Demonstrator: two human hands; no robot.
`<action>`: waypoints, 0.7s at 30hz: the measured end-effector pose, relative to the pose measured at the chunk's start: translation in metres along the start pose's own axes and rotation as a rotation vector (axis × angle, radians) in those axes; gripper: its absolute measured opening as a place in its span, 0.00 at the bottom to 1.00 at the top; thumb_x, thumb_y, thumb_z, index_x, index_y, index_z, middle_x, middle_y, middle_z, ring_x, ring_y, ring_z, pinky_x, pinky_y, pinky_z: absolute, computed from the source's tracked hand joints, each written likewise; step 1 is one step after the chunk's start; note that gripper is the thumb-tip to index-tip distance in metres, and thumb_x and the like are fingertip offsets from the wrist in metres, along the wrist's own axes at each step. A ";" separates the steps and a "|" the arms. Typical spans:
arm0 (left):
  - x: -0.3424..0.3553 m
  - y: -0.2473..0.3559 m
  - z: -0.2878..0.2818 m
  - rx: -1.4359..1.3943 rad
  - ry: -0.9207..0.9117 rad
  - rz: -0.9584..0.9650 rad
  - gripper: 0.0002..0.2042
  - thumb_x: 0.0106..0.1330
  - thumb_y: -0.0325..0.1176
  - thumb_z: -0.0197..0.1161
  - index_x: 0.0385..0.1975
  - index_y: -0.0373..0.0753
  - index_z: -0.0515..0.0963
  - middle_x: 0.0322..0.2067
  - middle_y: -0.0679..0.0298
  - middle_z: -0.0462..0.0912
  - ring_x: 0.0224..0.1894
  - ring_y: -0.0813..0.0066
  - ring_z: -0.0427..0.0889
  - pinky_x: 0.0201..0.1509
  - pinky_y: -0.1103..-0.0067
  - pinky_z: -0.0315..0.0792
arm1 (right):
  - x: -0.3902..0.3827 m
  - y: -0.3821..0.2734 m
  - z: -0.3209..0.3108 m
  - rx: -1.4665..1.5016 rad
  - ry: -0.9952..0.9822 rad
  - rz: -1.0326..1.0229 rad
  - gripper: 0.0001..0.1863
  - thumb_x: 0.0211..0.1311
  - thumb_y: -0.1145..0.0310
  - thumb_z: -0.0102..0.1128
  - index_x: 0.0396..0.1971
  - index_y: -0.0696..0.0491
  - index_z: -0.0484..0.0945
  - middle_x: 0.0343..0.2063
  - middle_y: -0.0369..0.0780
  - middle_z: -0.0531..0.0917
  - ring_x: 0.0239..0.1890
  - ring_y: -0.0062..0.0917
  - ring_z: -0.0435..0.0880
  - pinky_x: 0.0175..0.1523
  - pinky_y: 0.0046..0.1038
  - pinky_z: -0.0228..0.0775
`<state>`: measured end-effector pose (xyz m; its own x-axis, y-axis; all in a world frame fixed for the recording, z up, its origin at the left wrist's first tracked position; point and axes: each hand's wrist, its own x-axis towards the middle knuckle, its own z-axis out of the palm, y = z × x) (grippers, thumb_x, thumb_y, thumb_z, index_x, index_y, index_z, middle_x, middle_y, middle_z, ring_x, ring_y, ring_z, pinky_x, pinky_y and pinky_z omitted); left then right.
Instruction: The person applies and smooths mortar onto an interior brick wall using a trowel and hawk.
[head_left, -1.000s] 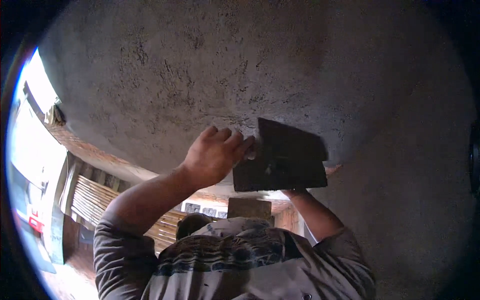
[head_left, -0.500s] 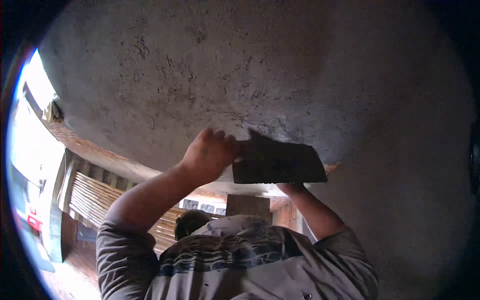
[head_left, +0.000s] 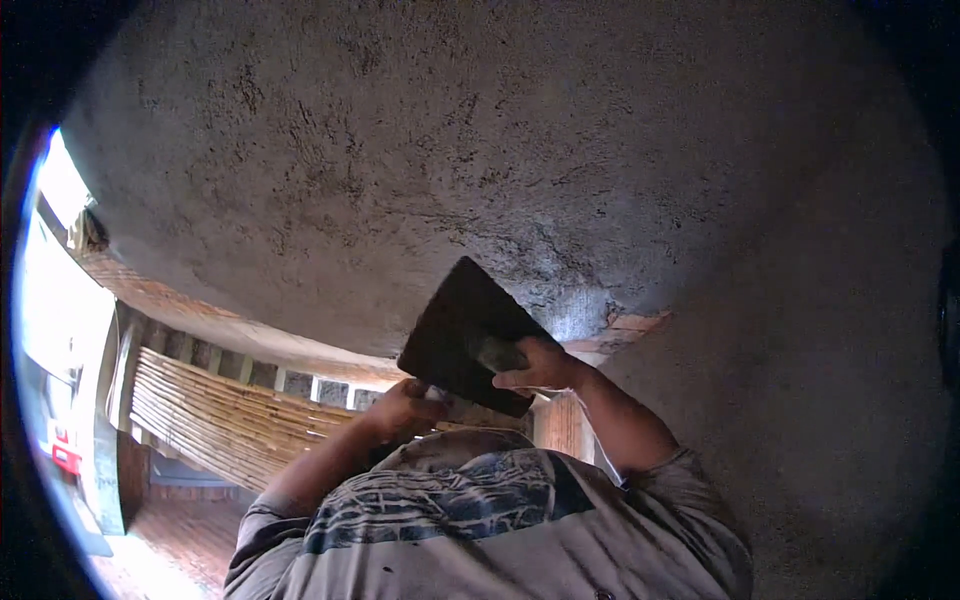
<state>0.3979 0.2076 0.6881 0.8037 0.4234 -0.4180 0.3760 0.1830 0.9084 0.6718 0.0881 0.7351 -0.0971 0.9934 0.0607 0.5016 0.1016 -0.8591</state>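
Note:
My right hand point(head_left: 545, 366) is closed round the handle point(head_left: 497, 352) of a dark, flat plasterer's board point(head_left: 462, 310). The board is tilted, one corner pointing up toward the rough grey plastered wall point(head_left: 400, 180), with its handle side facing me. By the board's lower left edge is my left hand point(head_left: 402, 408), its fingers curled. A small pale bit shows at those fingers, but what they hold is too dark and partly hidden to make out. Wet-looking plaster point(head_left: 550, 265) glistens just beyond the board.
Below the plaster's edge, a strip of bare reddish brick point(head_left: 640, 322) shows at right. A smoother grey wall point(head_left: 790, 400) stands on the right. To the left are a bamboo-slat panel point(head_left: 200, 405), a bright opening point(head_left: 75, 300) and a reddish floor point(head_left: 185, 540).
The board has turned from lying nearly level to steeply tilted and moved left. My left hand has come down from the wall to the board's lower edge.

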 end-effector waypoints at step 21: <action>-0.042 0.064 0.040 0.556 0.424 0.837 0.18 0.44 0.24 0.61 0.39 0.33 0.72 0.31 0.58 0.77 0.27 0.68 0.74 0.27 0.76 0.69 | -0.051 -0.111 -0.001 -0.757 0.368 -0.244 0.27 0.51 0.69 0.57 0.53 0.58 0.66 0.44 0.40 0.76 0.34 0.24 0.76 0.40 0.25 0.68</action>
<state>0.4067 0.1665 0.7632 0.7176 0.5182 0.4653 0.0254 -0.6871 0.7261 0.6222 0.0266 0.8279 -0.0584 0.8799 0.4715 0.9516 0.1919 -0.2402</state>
